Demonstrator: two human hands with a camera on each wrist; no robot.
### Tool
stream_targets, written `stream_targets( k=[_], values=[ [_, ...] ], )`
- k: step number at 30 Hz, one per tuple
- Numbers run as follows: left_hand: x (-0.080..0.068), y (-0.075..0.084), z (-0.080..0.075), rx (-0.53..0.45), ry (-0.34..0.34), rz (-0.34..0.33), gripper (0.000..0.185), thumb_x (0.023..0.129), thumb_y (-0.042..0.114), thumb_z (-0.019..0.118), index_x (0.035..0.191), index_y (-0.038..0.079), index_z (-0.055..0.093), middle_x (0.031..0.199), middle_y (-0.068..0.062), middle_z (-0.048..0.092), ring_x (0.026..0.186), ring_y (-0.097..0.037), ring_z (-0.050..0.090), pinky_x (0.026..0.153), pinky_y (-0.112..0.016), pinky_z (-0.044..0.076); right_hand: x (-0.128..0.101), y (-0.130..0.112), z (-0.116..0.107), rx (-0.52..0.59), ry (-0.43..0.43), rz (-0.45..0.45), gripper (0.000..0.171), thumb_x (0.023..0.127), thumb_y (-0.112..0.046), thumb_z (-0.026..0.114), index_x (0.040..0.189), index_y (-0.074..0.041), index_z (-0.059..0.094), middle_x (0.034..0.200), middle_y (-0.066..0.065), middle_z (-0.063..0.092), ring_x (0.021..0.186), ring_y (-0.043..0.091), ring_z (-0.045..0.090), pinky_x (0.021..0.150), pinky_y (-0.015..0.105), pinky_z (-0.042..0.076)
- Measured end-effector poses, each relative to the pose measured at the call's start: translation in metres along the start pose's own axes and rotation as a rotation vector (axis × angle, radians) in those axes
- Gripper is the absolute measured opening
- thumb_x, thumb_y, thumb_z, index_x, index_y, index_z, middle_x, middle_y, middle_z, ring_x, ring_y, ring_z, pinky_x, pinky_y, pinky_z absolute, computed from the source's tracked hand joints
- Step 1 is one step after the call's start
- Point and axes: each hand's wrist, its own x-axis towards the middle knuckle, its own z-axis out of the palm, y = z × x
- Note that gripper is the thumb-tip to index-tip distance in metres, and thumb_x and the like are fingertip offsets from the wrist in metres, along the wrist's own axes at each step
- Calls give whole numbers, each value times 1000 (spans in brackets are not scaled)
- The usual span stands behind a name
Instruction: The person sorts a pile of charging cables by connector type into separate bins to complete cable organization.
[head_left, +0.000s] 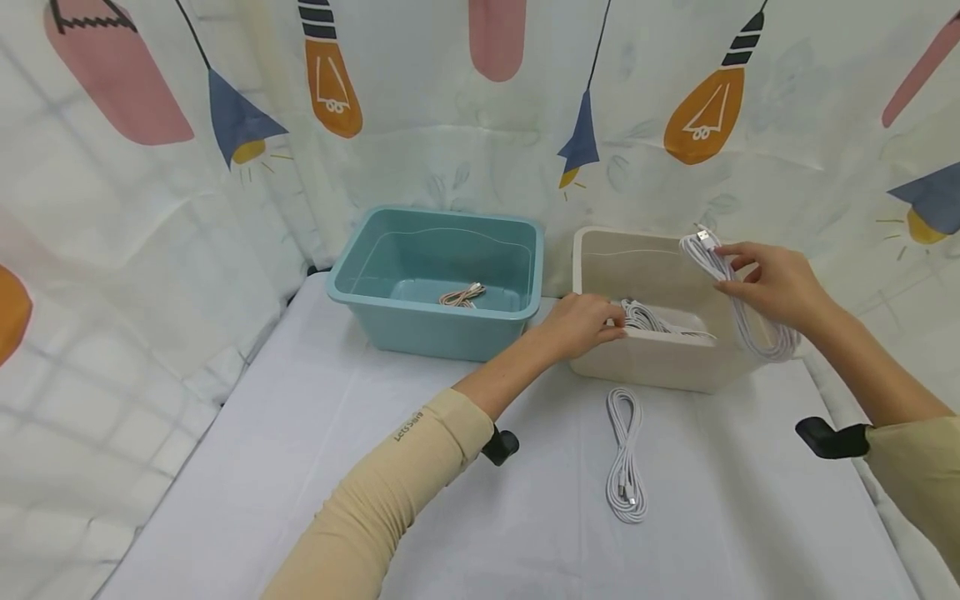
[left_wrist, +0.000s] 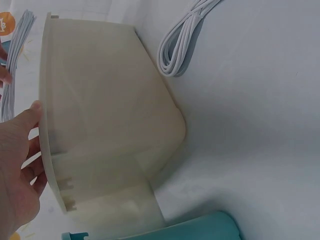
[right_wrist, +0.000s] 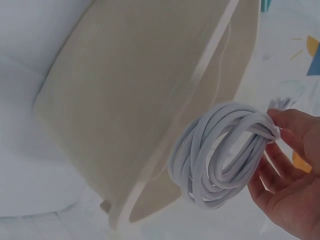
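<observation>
My right hand (head_left: 780, 285) holds a coiled white USB cable (right_wrist: 197, 150) up at the right end of a beige plastic bin (head_left: 652, 364). Thumb and fingers pinch the bundle near its tied end, and its loop hangs down by the bin's rim. In the head view a USB plug shows at the top of that coil. My left hand (head_left: 583, 325) grips the bin's front rim near the left corner, with the thumb on the rim (left_wrist: 44, 120) in the left wrist view. Behind the rim, inside the bin, lie more white cables (head_left: 647, 318).
A teal bin (head_left: 420, 332) stands left of the beige one, with a small pinkish cable (head_left: 462, 296) in it. One coiled white cable (head_left: 626, 450) lies on the white-covered table (head_left: 525, 533) in front. A patterned curtain (head_left: 450, 142) hangs close behind both bins.
</observation>
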Motion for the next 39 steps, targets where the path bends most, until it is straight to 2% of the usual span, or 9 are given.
stream_targets(
  k=[2, 13, 23, 28, 29, 30, 32, 35, 39],
  values=[
    [0, 0, 1, -2, -1, -1, 26, 108, 36, 62, 118, 19, 79, 109, 2, 75, 95, -13, 67, 79, -28, 52, 3, 2, -1, 1, -17, 19, 52, 100, -13, 71, 145, 8, 53, 126, 42, 60, 102, 55, 64, 75, 51, 59],
    [0, -2, 2, -7, 14, 4, 25, 107, 36, 63, 117, 20, 80, 108, 2, 74, 93, -12, 68, 81, -29, 53, 22, 15, -8, 17, -63, 94, 54, 104, -16, 65, 148, 9, 48, 135, 44, 53, 113, 61, 59, 86, 62, 56],
    [0, -2, 3, -7, 12, 4, 25, 107, 36, 63, 118, 21, 80, 108, 2, 74, 93, -11, 69, 79, -27, 52, 30, 21, -11, 22, -16, 145, 55, 103, -16, 63, 150, 8, 48, 135, 42, 52, 112, 59, 57, 68, 30, 49],
    [0, -1, 2, -10, 17, 5, 25, 107, 36, 64, 118, 20, 80, 108, 2, 74, 92, -12, 69, 78, -27, 52, 31, 25, -9, -13, 89, 120, 51, 104, -17, 66, 145, 10, 51, 132, 42, 57, 113, 60, 59, 86, 56, 53],
    [0, -1, 2, -10, 17, 5, 25, 107, 36, 64, 118, 20, 80, 108, 2, 74, 93, -12, 69, 78, -27, 53, 30, 25, -9, -17, 102, 124, 51, 104, -17, 66, 145, 10, 52, 132, 41, 57, 114, 60, 60, 86, 56, 53],
    [-1, -1, 2, -10, 17, 4, 25, 107, 35, 64, 118, 20, 80, 108, 2, 74, 93, -12, 69, 78, -27, 53, 29, 25, -9, -14, 107, 127, 51, 104, -18, 67, 144, 10, 52, 133, 41, 57, 115, 60, 60, 86, 55, 54],
    [-1, -1, 2, -11, 16, 2, 24, 107, 35, 64, 118, 20, 80, 109, 2, 74, 94, -12, 70, 78, -27, 53, 27, 25, -9, 2, 106, 140, 52, 104, -19, 67, 145, 10, 52, 134, 41, 57, 116, 61, 60, 77, 40, 57],
    [-1, 0, 2, -7, 14, -1, 24, 107, 35, 64, 118, 20, 80, 109, 2, 74, 94, -12, 70, 78, -27, 54, 22, 23, -8, 23, 101, 153, 55, 105, -23, 67, 146, 9, 52, 135, 41, 56, 116, 60, 59, 61, 18, 47],
    [0, -1, 3, -2, 13, 2, 25, 107, 35, 64, 118, 20, 80, 109, 2, 74, 94, -12, 70, 79, -27, 54, 13, 19, -3, 48, 115, 147, 58, 106, -28, 66, 148, 9, 51, 136, 40, 56, 117, 60, 59, 57, 9, 40]
  ],
)
